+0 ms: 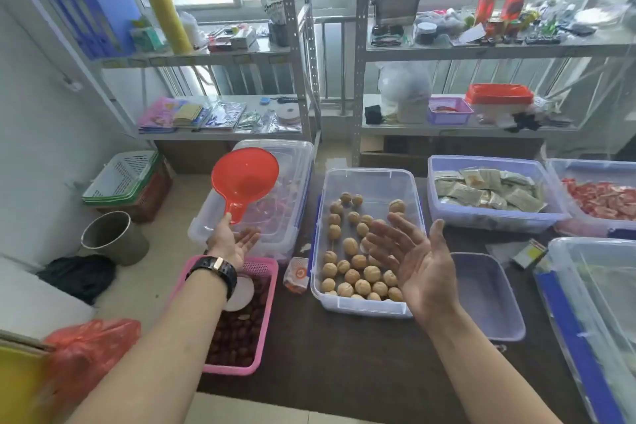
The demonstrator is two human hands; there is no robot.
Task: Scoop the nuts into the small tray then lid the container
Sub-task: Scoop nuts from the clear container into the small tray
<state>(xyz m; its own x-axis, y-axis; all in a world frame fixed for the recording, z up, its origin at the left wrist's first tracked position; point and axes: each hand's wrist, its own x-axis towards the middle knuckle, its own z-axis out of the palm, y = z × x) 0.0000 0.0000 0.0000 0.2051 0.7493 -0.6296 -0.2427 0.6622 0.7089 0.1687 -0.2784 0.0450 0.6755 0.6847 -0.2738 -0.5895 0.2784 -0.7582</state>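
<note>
Scoop (pixel 245 175), red plastic, stands near upright in the air above the left edge of the surface: handle down, bowl up and leaning slightly right, hollow facing the camera. Handle end touches the thumb side of the left grip (pixel 234 239), which lies palm up with fingers straight and spread; none curls round the handle. Right grip (pixel 413 262) is likewise palm up, fingers straight and apart, holding nothing, raised over the right side of the container (pixel 361 309). Container is clear, unlidded, at mid-surface, long axis running from near edge to far edge; nuts (pixel 351 246) lie loose in it in one layer. Small tray (pixel 488 299), bluish, sits just beside the container's right wall, same orientation. Pink basket (pixel 266 320) of dark red fruit sits at the left edge, under the left wrist.
</note>
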